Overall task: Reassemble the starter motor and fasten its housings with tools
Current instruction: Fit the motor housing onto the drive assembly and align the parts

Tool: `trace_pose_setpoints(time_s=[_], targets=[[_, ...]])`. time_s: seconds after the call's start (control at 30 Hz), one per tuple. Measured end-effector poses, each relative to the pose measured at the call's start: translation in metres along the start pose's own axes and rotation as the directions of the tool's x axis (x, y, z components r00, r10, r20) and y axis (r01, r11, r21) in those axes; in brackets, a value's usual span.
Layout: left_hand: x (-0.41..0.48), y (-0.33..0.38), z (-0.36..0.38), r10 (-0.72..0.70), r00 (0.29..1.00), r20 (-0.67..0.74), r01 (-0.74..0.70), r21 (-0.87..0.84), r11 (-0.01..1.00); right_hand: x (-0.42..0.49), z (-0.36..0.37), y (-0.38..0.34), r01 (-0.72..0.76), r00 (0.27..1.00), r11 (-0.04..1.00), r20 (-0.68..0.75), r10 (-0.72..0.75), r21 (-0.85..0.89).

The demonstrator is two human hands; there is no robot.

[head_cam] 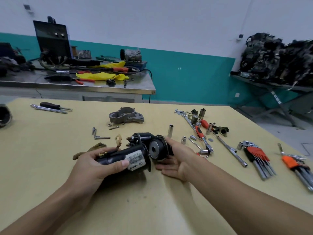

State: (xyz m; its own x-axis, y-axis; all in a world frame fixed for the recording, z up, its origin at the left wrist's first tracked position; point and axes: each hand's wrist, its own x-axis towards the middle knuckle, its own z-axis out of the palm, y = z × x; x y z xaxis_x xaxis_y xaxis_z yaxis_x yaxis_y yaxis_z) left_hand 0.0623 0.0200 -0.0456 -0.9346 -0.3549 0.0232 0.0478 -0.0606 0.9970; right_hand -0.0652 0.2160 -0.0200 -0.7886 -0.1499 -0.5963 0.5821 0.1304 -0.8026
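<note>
Fingers (91, 154) of the left hand (91, 168) gripped the black motor body (118, 156). The right hand (177, 158) held the gear end (157, 148), fingers curled under it. The long axis ran left to right, just above the tabletop (152, 209). Straight beyond lay loose bolts (101, 137), then the grey nose housing (126, 116). The ratchet (199, 132) lay to the right.

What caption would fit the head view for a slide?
Left hand and right hand hold the black starter motor at the table; grey housing lies beyond.

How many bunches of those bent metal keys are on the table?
2. The red hex key set lies on the table at right; the orange hex key set lies farther right, near the edge.
</note>
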Motion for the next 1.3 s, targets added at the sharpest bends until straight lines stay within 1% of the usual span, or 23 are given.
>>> trace_pose_setpoints(time_s=[0.07, 0.17, 0.23, 0.37, 0.53, 0.6, 0.67, 0.77, 0.87, 0.93, 0.97, 1.07, 1.17, 1.27, 1.3], targets=[[-0.001, 0.002, 0.002, -0.013, 1.000, -0.018, 0.013, -0.001, 1.000, 0.004, 0.002, -0.002, 0.022, 1.000, 0.999, -0.021, -0.022, -0.027], [-0.002, 0.004, 0.005, -0.031, 0.998, -0.055, 0.031, 0.000, 1.000, 0.007, 0.004, -0.008, -0.002, 0.999, 0.993, -0.040, -0.003, -0.117], [-0.005, 0.006, 0.008, -0.030, 0.997, -0.069, 0.029, -0.011, 1.000, 0.007, 0.008, -0.010, -0.005, 0.997, 0.992, -0.071, -0.004, -0.124], [-0.007, 0.008, 0.008, -0.021, 0.997, -0.068, 0.021, 0.000, 1.000, 0.001, 0.021, -0.013, 0.098, 0.977, 0.994, -0.195, -0.086, 0.055], [-0.006, 0.006, 0.009, -0.025, 0.996, -0.087, 0.026, 0.009, 1.000, -0.007, 0.029, -0.011, 0.197, 0.965, 0.960, -0.215, -0.153, 0.200], [-0.006, 0.006, 0.009, -0.027, 0.996, -0.085, 0.026, -0.010, 1.000, -0.007, 0.032, -0.010, 0.275, 0.943, 0.932, -0.254, -0.214, 0.237], [-0.006, 0.007, 0.008, -0.041, 0.996, -0.082, 0.037, -0.052, 0.998, -0.007, 0.034, -0.009, 0.393, 0.906, 0.880, -0.275, -0.321, 0.268], [-0.006, 0.007, 0.006, -0.089, 0.994, -0.062, 0.079, -0.151, 0.985, -0.010, 0.032, -0.007, 0.557, 0.830, 0.784, -0.228, -0.509, 0.274], [-0.007, 0.009, 0.007, -0.150, 0.988, 0.030, 0.152, -0.287, 0.946, -0.012, 0.025, -0.007, 0.605, 0.785, 0.716, -0.110, -0.609, 0.349], [-0.008, 0.009, 0.009, -0.184, 0.978, 0.095, 0.206, -0.370, 0.906, -0.009, 0.022, -0.008, 0.573, 0.776, 0.676, -0.041, -0.630, 0.464], [-0.008, 0.008, 0.010, -0.190, 0.975, 0.119, 0.222, -0.420, 0.880, -0.011, 0.021, -0.010, 0.533, 0.770, 0.646, 0.004, -0.639, 0.546], [-0.010, 0.009, 0.012, -0.196, 0.966, 0.171, 0.258, -0.542, 0.799, -0.016, 0.019, -0.017, 0.421, 0.708, 0.567, 0.134, -0.693, 0.708], [-0.012, 0.011, 0.014, -0.194, 0.954, 0.229, 0.292, -0.561, 0.775, -0.021, 0.022, -0.024, 0.410, 0.627, 0.518, 0.181, -0.758, 0.750], [-0.013, 0.013, 0.020, -0.187, 0.953, 0.238, 0.293, -0.565, 0.771, -0.020, 0.026, -0.025, 0.427, 0.585, 0.487, 0.178, -0.791, 0.762], [-0.013, 0.013, 0.022, -0.181, 0.953, 0.242, 0.290, -0.557, 0.778, -0.021, 0.027, -0.025, 0.457, 0.571, 0.476, 0.163, -0.805, 0.751]])
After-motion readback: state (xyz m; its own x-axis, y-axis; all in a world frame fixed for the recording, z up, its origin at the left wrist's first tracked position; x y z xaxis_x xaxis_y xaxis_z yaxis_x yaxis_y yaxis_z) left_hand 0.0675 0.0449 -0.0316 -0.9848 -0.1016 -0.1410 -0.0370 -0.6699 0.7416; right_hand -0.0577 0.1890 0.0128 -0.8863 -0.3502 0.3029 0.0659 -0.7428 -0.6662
